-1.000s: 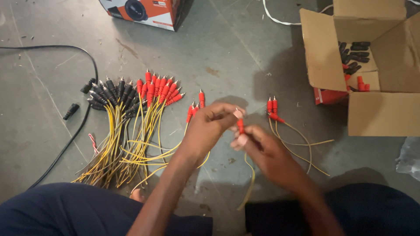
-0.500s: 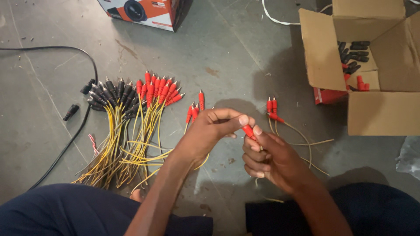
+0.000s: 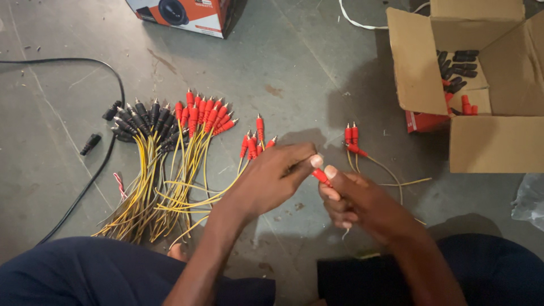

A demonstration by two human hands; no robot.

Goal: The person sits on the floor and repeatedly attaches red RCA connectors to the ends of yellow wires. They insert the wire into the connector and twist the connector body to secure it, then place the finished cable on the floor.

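Both hands, left hand (image 3: 272, 178) and right hand (image 3: 354, 204), pinch one red plug (image 3: 321, 177) between fingertips above the concrete floor (image 3: 306, 73), beside bundled yellow leads (image 3: 164, 181).

Glossy red plastic plug (image 3: 321, 177), matt brown cardboard box (image 3: 492, 141), rough grey concrete floor (image 3: 294, 73).

The plug (image 3: 321, 177) pinched between the two hands is red. The bundle of wires (image 3: 153, 192) on the grey floor (image 3: 294, 73) is yellow, tipped with red plugs (image 3: 207, 113) and black plugs (image 3: 139, 119). A black cable (image 3: 107, 153) curves past. The cardboard box (image 3: 493, 141) is plain brown, with black and red pieces (image 3: 459, 73) inside. The trousers (image 3: 85, 272) are dark navy.
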